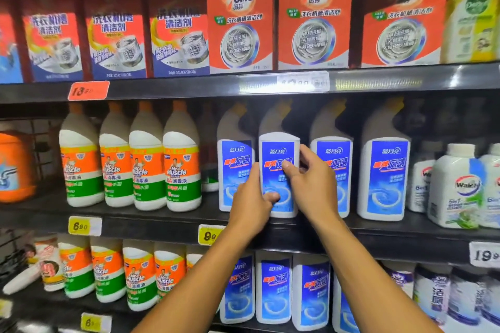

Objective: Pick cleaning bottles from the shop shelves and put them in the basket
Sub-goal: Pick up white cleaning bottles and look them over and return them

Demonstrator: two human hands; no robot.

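Both bare forearms reach up from the near edge toward the middle shelf of a shop display. The left hand wraps the lower left side of a white toilet-cleaner bottle with a blue label, thumb pressed across its front. The right hand clasps the bottle's right side higher up, thumb on the label, fingers curled round the edge. The bottle stands upright between identical bottles, slightly forward of them, at the shelf's front edge. Orange-and-green disinfectant bottles line up to the left.
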